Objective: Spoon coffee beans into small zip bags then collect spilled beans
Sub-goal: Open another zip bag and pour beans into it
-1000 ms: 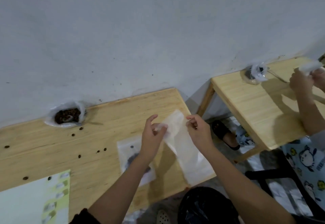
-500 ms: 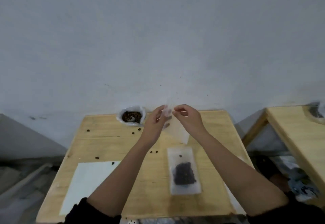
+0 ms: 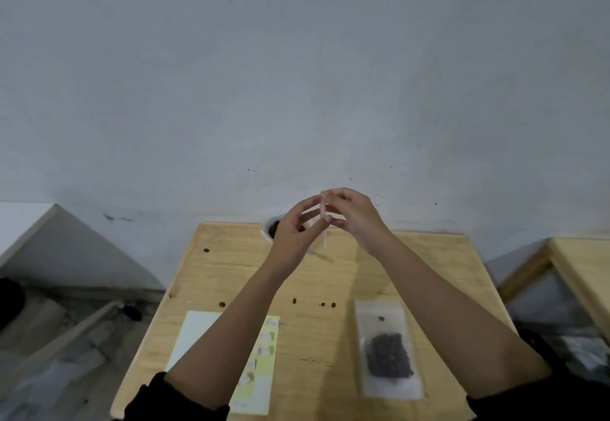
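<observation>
Both hands are raised over the far side of the wooden table (image 3: 429, 275). My left hand (image 3: 297, 232) and my right hand (image 3: 353, 216) pinch the top of an empty clear zip bag (image 3: 324, 222) between them; it hangs edge-on and looks thin. Behind my left hand sits the open bag of coffee beans (image 3: 272, 226), mostly hidden. A filled zip bag (image 3: 388, 351) with dark beans lies flat on the table at the right. Several spilled beans (image 3: 294, 301) are scattered across the wood. No spoon is visible.
A white and yellow label sheet (image 3: 264, 368) lies at the table's near left, partly under my left forearm. A grey wall rises right behind the table. A second wooden table (image 3: 581, 265) stands to the right. The floor at left holds clutter.
My view has swung from the table's right side to face it squarely. Both hands have lifted the empty bag higher and further back, now turned edge-on toward me.
</observation>
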`<state>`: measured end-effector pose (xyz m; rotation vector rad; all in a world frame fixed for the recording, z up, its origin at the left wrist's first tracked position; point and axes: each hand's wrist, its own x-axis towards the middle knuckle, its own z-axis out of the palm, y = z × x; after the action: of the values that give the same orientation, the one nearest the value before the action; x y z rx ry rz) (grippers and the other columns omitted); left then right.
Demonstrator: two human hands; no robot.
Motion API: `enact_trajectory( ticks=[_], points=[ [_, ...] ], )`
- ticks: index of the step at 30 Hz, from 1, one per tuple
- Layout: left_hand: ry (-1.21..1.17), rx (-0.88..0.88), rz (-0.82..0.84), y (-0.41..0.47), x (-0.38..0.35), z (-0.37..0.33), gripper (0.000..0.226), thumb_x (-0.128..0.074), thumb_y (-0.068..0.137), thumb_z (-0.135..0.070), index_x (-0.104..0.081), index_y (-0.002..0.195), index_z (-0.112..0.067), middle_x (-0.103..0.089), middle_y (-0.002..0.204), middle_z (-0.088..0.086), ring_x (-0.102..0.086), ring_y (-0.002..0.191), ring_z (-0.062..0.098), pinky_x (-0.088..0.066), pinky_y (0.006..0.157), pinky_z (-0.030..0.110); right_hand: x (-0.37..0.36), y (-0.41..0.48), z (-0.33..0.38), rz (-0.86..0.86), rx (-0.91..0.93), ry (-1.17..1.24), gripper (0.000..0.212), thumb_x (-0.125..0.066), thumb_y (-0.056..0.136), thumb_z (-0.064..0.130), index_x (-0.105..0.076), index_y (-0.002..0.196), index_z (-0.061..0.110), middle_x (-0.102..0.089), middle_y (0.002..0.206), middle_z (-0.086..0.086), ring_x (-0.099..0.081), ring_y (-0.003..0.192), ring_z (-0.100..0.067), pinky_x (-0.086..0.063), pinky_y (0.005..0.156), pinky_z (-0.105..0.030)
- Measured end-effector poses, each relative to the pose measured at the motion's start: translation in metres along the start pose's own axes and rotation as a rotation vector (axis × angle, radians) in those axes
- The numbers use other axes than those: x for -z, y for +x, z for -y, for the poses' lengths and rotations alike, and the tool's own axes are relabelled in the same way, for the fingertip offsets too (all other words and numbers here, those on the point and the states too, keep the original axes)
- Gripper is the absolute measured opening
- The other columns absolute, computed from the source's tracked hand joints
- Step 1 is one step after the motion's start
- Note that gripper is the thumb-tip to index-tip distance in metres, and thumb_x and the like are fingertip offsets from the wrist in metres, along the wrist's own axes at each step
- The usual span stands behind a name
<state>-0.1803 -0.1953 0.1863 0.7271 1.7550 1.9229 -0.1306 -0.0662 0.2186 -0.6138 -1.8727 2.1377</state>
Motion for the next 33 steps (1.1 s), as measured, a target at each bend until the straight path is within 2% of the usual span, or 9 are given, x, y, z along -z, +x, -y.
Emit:
enact_trajectory(
  ticks=[2,7,11,13,15,21,26,30,33],
  points=[
    [0.013,-0.002,-0.006,0.003,0.007,0.001,0.045,-0.069,0.085,-0.024,-0.055,0.128,-0.018,-0.059,0.129,0.004,-0.054,0.122,0.022,-0.048,0.097,0.047,-0.006,0.004,0.001,-0.003,-0.029,0.026,0.012,-0.063,0.088,0.022,-0.067,0.091,0.011,-0.068,0.091,0.000,-0.068,0.089,-0.012,-0.052,0.072,-0.027],
    [0.067,-0.012,-0.023,0.008,0.022,0.003,0.045,-0.072,0.081,-0.032,-0.058,0.123,-0.021,-0.063,0.124,-0.003,-0.056,0.120,0.012,-0.049,0.096,0.045,-0.020,0.011,0.000,-0.033,-0.058,0.089,0.012,-0.058,0.090,0.013,-0.066,0.080,0.012,-0.067,0.077,0.000,-0.066,0.073,-0.011,-0.051,0.067,-0.025],
    [0.092,-0.051,-0.070,0.013,0.026,0.011,0.027,-0.062,0.091,-0.017,-0.060,0.118,-0.015,-0.068,0.109,0.004,-0.067,0.094,0.019,-0.053,0.080,0.038,-0.031,0.015,-0.007,-0.122,0.028,-0.066,0.010,-0.059,0.087,0.004,-0.067,0.082,0.007,-0.067,0.077,-0.006,-0.067,0.074,-0.018,-0.056,0.070,-0.027],
    [0.175,-0.064,-0.099,0.015,0.028,0.019,0.022,-0.057,0.094,-0.020,-0.059,0.116,-0.025,-0.067,0.096,0.018,-0.058,0.072,0.026,-0.048,0.066,0.036,-0.036,0.018,-0.012,-0.162,0.064,-0.142,0.007,-0.067,0.082,0.005,-0.069,0.089,0.006,-0.069,0.080,-0.010,-0.069,0.077,-0.022,-0.058,0.074,-0.030],
    [0.240,-0.057,-0.117,0.018,0.030,0.027,0.024,-0.055,0.095,-0.019,-0.057,0.116,-0.029,-0.064,0.090,0.025,-0.051,0.067,0.022,-0.044,0.063,0.034,-0.041,0.022,-0.017,-0.222,0.081,-0.217,0.012,-0.072,0.078,0.009,-0.069,0.089,0.007,-0.069,0.077,-0.009,-0.070,0.075,-0.021,-0.058,0.074,-0.030],
    [0.241,-0.027,-0.043,0.019,0.041,0.028,0.028,-0.054,0.096,-0.017,-0.059,0.124,-0.015,-0.069,0.101,-0.007,-0.064,0.087,-0.004,-0.049,0.072,0.014,-0.047,0.029,-0.022,-0.255,0.039,-0.239,0.012,-0.065,0.078,-0.005,-0.068,0.079,0.007,-0.066,0.075,-0.011,-0.066,0.068,-0.021,-0.058,0.072,-0.031],
    [0.470,-0.068,-0.025,0.032,0.058,0.031,0.019,-0.051,0.096,-0.011,-0.066,0.107,-0.013,-0.068,0.077,-0.006,-0.061,0.060,0.011,-0.049,0.048,0.029,-0.051,0.037,-0.024,-0.272,0.050,-0.330,0.021,-0.063,0.079,-0.009,-0.068,0.073,0.011,-0.065,0.070,-0.002,-0.063,0.061,-0.016,-0.058,0.071,-0.027],
    [0.587,-0.110,-0.015,0.042,0.065,0.038,0.020,-0.052,0.090,-0.004,-0.068,0.101,-0.008,-0.069,0.076,0.003,-0.063,0.066,0.018,-0.053,0.053,0.036,-0.054,0.044,-0.031,-0.326,0.080,-0.399,0.016,-0.062,0.079,-0.012,-0.071,0.089,-0.003,-0.064,0.069,-0.002,-0.062,0.061,-0.013,-0.054,0.059,-0.013],
    [0.604,-0.107,0.019,0.049,0.066,0.041,0.021,-0.052,0.088,0.001,-0.068,0.101,-0.002,-0.069,0.076,0.003,-0.063,0.067,0.014,-0.051,0.058,0.025,-0.054,0.046,-0.037,-0.360,0.092,-0.441,0.015,-0.064,0.079,-0.010,-0.071,0.091,-0.005,-0.065,0.074,-0.008,-0.062,0.062,-0.014,-0.053,0.058,-0.011]
  ],
)
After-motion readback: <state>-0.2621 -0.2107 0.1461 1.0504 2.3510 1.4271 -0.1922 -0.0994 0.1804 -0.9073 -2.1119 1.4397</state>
